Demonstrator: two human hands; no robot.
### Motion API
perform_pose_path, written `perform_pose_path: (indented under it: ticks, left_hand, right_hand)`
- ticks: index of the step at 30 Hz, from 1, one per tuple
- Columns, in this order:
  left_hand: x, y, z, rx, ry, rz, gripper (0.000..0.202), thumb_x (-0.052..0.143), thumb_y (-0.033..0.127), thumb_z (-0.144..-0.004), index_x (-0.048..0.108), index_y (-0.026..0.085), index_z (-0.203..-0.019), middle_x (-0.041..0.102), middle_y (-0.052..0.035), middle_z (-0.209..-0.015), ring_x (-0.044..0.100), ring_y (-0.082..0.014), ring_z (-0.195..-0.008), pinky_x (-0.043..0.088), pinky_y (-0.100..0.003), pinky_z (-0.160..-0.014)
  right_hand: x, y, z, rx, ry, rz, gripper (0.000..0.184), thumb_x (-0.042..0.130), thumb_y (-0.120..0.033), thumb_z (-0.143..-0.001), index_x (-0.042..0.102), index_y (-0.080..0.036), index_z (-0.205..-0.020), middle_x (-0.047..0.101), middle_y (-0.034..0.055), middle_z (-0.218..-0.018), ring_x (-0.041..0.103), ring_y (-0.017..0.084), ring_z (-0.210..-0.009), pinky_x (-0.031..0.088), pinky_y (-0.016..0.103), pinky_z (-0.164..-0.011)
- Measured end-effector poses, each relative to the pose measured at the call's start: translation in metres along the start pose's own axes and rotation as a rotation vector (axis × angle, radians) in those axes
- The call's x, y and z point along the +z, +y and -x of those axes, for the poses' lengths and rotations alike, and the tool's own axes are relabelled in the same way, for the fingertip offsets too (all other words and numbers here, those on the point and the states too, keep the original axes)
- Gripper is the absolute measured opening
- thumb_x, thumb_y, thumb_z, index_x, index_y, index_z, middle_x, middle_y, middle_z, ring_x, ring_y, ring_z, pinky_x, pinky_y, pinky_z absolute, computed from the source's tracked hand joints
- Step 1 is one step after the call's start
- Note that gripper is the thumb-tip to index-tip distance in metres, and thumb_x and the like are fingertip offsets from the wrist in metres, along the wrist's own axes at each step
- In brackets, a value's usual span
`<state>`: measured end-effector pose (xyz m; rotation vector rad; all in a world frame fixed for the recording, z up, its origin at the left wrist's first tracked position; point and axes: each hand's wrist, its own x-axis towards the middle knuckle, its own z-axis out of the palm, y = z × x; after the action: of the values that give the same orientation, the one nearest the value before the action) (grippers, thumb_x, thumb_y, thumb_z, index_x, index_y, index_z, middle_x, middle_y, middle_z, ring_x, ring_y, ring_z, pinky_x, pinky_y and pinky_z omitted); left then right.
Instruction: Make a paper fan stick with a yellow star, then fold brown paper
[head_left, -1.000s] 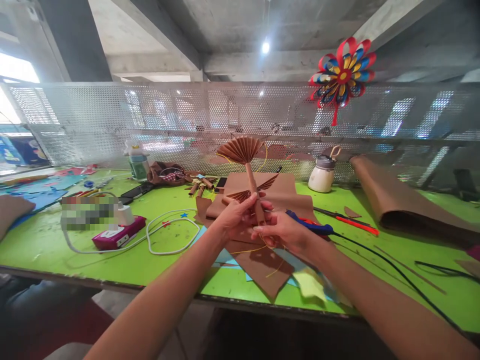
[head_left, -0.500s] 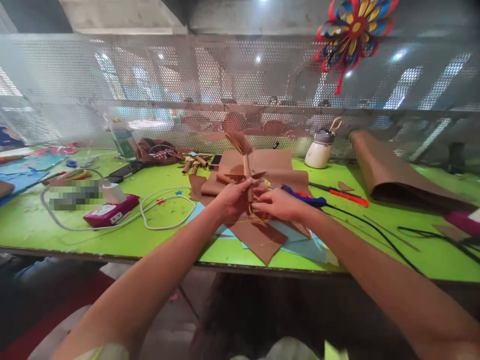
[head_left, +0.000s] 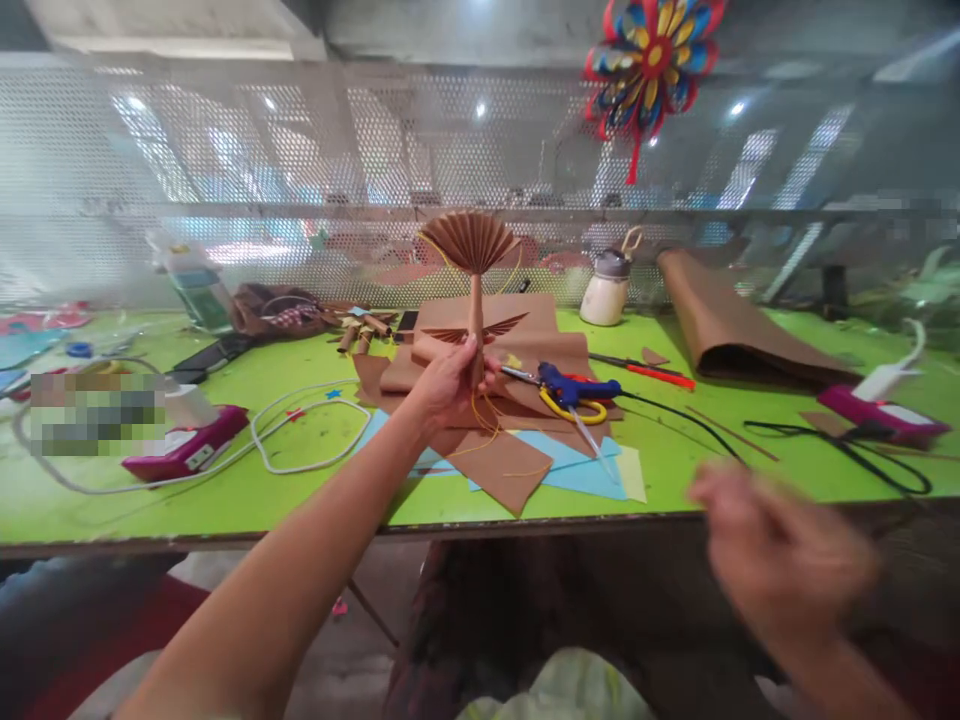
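My left hand (head_left: pixel 448 386) is closed around the lower part of a rolled brown paper tube (head_left: pixel 475 310), held upright over the table. A pleated brown paper fan (head_left: pixel 471 243) spreads from its top, and smaller pleated wings (head_left: pixel 508 325) stick out at its sides. Thin yellow string (head_left: pixel 491 412) trails beneath the grip. Off to the right, in front of the table edge, my right hand (head_left: pixel 776 560) is smeared by motion, so its fingers cannot be read. A blue glue gun (head_left: pixel 574 388) lies right of the tube, beside scissors with yellow handles (head_left: pixel 596 410).
Brown paper sheets (head_left: pixel 502 465) and light blue paper (head_left: pixel 562 460) lie beneath the tube. White cable runs from a purple power strip (head_left: pixel 187 445) at left; another purple strip (head_left: pixel 885 415) is at right. A bottle (head_left: pixel 604 290) and folded brown paper (head_left: pixel 739 320) stand behind.
My right hand has left the tube and swung right and toward me. The tube now stands with its fan facing me, and the view has turned slightly right.
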<state>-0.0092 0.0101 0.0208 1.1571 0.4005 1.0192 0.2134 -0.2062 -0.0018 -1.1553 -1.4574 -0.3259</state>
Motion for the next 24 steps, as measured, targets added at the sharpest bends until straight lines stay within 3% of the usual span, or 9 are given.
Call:
perform_pose_path:
  ticks: [2, 4, 7, 10, 14, 17, 20, 22, 24]
  left_hand:
    - [-0.002, 0.001, 0.0, 0.047, 0.035, -0.027, 0.027, 0.043, 0.034, -0.09, 0.052, 0.014, -0.104, 0.062, -0.0028, -0.067, 0.053, -0.0081, -0.05, 0.038, -0.016, -0.043]
    - [-0.005, 0.001, -0.001, 0.086, 0.09, -0.055, 0.027, 0.043, 0.035, -0.089, 0.052, 0.013, -0.103, 0.06, -0.0021, -0.064, 0.051, -0.0077, -0.047, 0.035, -0.015, -0.04]
    - [-0.008, -0.001, -0.002, 0.094, 0.16, -0.103, 0.028, 0.044, 0.038, -0.088, 0.052, 0.014, -0.101, 0.06, -0.0016, -0.063, 0.051, -0.0079, -0.045, 0.033, -0.015, -0.038]
    - [-0.009, -0.002, -0.004, 0.081, 0.178, -0.133, 0.028, 0.044, 0.039, -0.088, 0.052, 0.015, -0.101, 0.06, -0.0016, -0.064, 0.051, -0.0078, -0.045, 0.034, -0.016, -0.039]
    - [-0.013, -0.002, -0.006, 0.072, 0.196, -0.183, 0.028, 0.042, 0.038, -0.089, 0.052, 0.014, -0.101, 0.06, -0.0014, -0.063, 0.05, -0.007, -0.044, 0.031, -0.014, -0.037]
    - [-0.015, 0.0, -0.007, 0.072, 0.239, -0.213, 0.028, 0.041, 0.037, -0.089, 0.052, 0.014, -0.099, 0.059, -0.0015, -0.062, 0.048, -0.0064, -0.043, 0.03, -0.014, -0.036]
    - [-0.012, 0.004, -0.005, 0.089, 0.279, -0.237, 0.027, 0.039, 0.036, -0.09, 0.052, 0.013, -0.096, 0.059, -0.0021, -0.06, 0.048, -0.0066, -0.042, 0.028, -0.014, -0.035]
    - [-0.005, 0.01, -0.002, 0.115, 0.287, -0.236, 0.027, 0.038, 0.036, -0.09, 0.052, 0.013, -0.096, 0.058, -0.0022, -0.06, 0.048, -0.0069, -0.041, 0.027, -0.015, -0.034]
    - [0.002, 0.017, 0.001, 0.137, 0.279, -0.213, 0.028, 0.039, 0.037, -0.09, 0.052, 0.013, -0.097, 0.058, -0.002, -0.06, 0.048, -0.007, -0.041, 0.026, -0.015, -0.033]
  right_hand:
    - [0.025, -0.022, 0.024, -0.092, -0.167, -0.172, 0.022, 0.054, -0.01, -0.08, 0.056, -0.02, -0.061, 0.058, -0.0003, -0.053, 0.054, 0.012, -0.05, 0.041, 0.025, -0.053]
    - [0.051, -0.042, 0.05, -0.107, -0.134, -0.337, 0.026, 0.05, -0.01, -0.08, 0.052, -0.019, -0.057, 0.048, -0.0024, -0.044, 0.046, 0.01, -0.043, 0.036, 0.025, -0.047]
    - [0.077, -0.054, 0.081, -0.09, -0.454, -0.528, 0.032, 0.048, -0.019, -0.083, 0.044, -0.019, -0.051, 0.04, -0.0038, -0.043, 0.039, 0.008, -0.041, 0.03, 0.024, -0.045]
    - [0.08, -0.043, 0.096, 0.117, -0.786, -0.474, 0.028, 0.049, -0.021, -0.084, 0.048, -0.017, -0.056, 0.047, -0.0021, -0.052, 0.046, 0.008, -0.051, 0.033, 0.022, -0.051]
    - [0.061, -0.031, 0.091, 0.206, -0.966, -0.459, 0.022, 0.053, -0.022, -0.083, 0.055, -0.016, -0.061, 0.053, -0.0012, -0.059, 0.051, 0.008, -0.058, 0.036, 0.02, -0.057]
    - [0.041, -0.034, 0.069, 0.239, -0.964, -0.491, 0.022, 0.053, -0.023, -0.084, 0.057, -0.016, -0.063, 0.053, -0.0009, -0.06, 0.051, 0.009, -0.058, 0.037, 0.02, -0.056]
    - [0.037, -0.028, 0.027, 0.166, -0.817, -0.514, 0.018, 0.05, -0.023, -0.086, 0.058, -0.018, -0.071, 0.057, 0.0011, -0.067, 0.053, 0.011, -0.066, 0.041, 0.023, -0.063]
    - [0.05, -0.015, -0.008, 0.137, -0.6, -0.408, 0.013, 0.048, -0.022, -0.087, 0.06, -0.019, -0.083, 0.061, 0.004, -0.081, 0.056, 0.014, -0.078, 0.043, 0.026, -0.073]
    - [0.077, 0.001, -0.042, 0.099, -0.495, -0.264, 0.017, 0.048, -0.023, -0.087, 0.06, -0.019, -0.098, 0.062, 0.0075, -0.097, 0.055, 0.017, -0.091, 0.042, 0.029, -0.081]
